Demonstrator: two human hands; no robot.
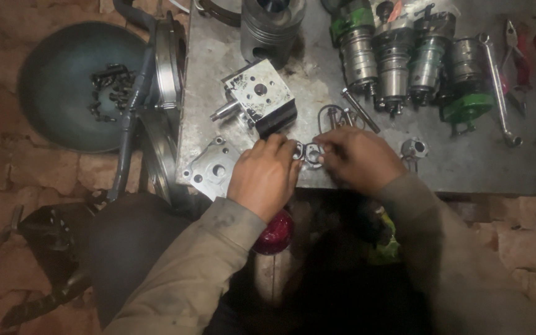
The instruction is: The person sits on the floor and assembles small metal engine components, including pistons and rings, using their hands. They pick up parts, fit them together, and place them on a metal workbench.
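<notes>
A small flat metal piece with two round holes [309,152] lies near the front edge of the grey metal bench [466,161]. My left hand [263,175] and my right hand [358,155] both pinch this piece from either side, fingertips meeting over it. Just beyond my left hand sits a square metal pump body [259,96] with a short shaft on its left. A flat cover plate with holes [211,169] lies left of my left hand, overhanging the bench edge.
At the back right stand several cylindrical metal units [398,59] and a green part [466,108]. A ribbed piston [271,28] stands at the back. A long bolt [361,111], a wire ring, pliers [516,53] and a dark bowl of small parts [69,87] are nearby.
</notes>
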